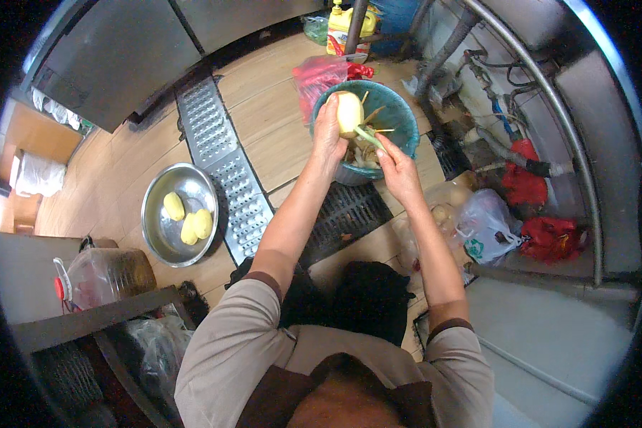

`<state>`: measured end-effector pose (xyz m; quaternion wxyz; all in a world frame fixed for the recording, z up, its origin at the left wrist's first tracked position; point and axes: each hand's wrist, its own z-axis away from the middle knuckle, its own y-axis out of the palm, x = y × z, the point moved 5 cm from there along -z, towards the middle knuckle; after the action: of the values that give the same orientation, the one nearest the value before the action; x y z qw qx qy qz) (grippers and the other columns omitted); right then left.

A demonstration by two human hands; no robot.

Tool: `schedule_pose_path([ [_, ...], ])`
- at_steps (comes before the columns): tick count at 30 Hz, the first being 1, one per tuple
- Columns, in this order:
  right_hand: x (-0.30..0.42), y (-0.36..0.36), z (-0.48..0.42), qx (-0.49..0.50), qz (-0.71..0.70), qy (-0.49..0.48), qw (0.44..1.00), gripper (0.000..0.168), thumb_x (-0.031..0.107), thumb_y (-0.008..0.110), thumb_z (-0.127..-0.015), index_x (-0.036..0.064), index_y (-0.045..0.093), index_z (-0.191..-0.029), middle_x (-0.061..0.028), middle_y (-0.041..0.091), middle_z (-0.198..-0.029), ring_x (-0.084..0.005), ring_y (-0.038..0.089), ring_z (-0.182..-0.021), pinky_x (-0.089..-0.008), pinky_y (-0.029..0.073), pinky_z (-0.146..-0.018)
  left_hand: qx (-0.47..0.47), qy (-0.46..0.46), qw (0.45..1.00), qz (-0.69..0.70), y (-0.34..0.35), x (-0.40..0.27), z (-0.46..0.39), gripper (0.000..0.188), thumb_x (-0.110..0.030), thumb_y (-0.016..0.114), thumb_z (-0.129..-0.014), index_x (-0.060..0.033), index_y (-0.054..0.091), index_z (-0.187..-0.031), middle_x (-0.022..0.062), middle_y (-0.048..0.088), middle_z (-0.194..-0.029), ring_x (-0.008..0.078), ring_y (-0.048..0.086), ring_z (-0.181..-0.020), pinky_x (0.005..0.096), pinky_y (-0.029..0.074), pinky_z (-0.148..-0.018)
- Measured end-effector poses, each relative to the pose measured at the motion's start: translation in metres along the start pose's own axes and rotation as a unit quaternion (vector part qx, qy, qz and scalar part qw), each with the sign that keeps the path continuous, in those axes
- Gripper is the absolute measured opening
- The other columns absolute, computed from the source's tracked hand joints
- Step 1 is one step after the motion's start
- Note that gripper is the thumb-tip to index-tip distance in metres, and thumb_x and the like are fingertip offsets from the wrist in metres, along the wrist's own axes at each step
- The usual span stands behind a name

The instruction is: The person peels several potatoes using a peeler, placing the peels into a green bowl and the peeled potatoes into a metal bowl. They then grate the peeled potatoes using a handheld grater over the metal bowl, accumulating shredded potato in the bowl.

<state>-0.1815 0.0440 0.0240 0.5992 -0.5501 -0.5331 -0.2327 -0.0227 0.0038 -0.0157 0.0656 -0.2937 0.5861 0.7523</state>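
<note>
My left hand grips a potato whose visible side is mostly pale and peeled. In my right hand is a peeler with a light green handle, its head against the potato's lower edge. Both hands are over a bin lined with a teal bag. Peelings and a few thin sticks lie inside it. To the left, a steel bowl on the floor holds three peeled potatoes.
A perforated metal drain cover runs between bowl and bin. Behind the bin are a bag of red peppers and a yellow jug. Plastic bags and a metal rail stand at right. A large plastic jug sits at lower left.
</note>
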Motion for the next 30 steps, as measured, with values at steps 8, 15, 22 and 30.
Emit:
schedule_pose_path([
  [8, -0.02, -0.008, 0.013, -0.011, 0.014, 0.008, 1.0, 0.031, 0.017, 0.049, -0.087, 0.006, 0.051, -0.116, -0.0167, 0.058, -0.106, -0.024, 0.058, -0.096, -0.0299, 0.043, -0.081, 0.054, 0.012, 0.998, 0.021, -0.015, -0.011, -0.02, 0.042, -0.045, 0.038, -0.089, -0.0104, 0.049, -0.108, 0.0056, 0.059, -0.098, 0.0205, 0.057, -0.089, 0.0405, 0.048, -0.078],
  [15, -0.005, -0.013, -0.014, -0.038, -0.006, -0.012, 0.999, 0.033, 0.018, 0.048, -0.087, 0.006, 0.051, -0.117, -0.0143, 0.057, -0.109, -0.0224, 0.055, -0.1, -0.0295, 0.04, -0.087, 0.107, -0.064, 0.988, 0.09, -0.016, -0.01, -0.015, 0.065, -0.06, 0.028, -0.083, -0.0098, 0.041, -0.122, 0.0112, 0.05, -0.117, 0.0272, 0.051, -0.103, 0.0422, 0.042, -0.089],
  [22, 0.049, -0.013, -0.044, -0.052, 0.038, -0.102, 0.993, 0.031, 0.02, 0.048, -0.086, 0.007, 0.052, -0.114, -0.0178, 0.059, -0.102, -0.0275, 0.059, -0.092, -0.0316, 0.044, -0.08, 0.113, -0.075, 0.991, 0.016, 0.009, -0.021, 0.019, 0.039, -0.04, 0.047, -0.087, -0.0101, 0.048, -0.111, 0.0062, 0.056, -0.105, 0.0181, 0.056, -0.095, 0.0351, 0.046, -0.081],
  [30, 0.026, 0.002, -0.028, 0.007, 0.081, -0.062, 0.995, 0.029, 0.02, 0.049, -0.086, 0.009, 0.054, -0.113, -0.0198, 0.059, -0.096, -0.0302, 0.06, -0.085, -0.0359, 0.046, -0.073, 0.069, 0.08, 0.988, -0.112, -0.012, -0.021, -0.002, 0.03, -0.022, 0.05, -0.087, -0.0066, 0.046, -0.112, 0.0064, 0.054, -0.1, 0.0162, 0.055, -0.089, 0.0294, 0.046, -0.077],
])
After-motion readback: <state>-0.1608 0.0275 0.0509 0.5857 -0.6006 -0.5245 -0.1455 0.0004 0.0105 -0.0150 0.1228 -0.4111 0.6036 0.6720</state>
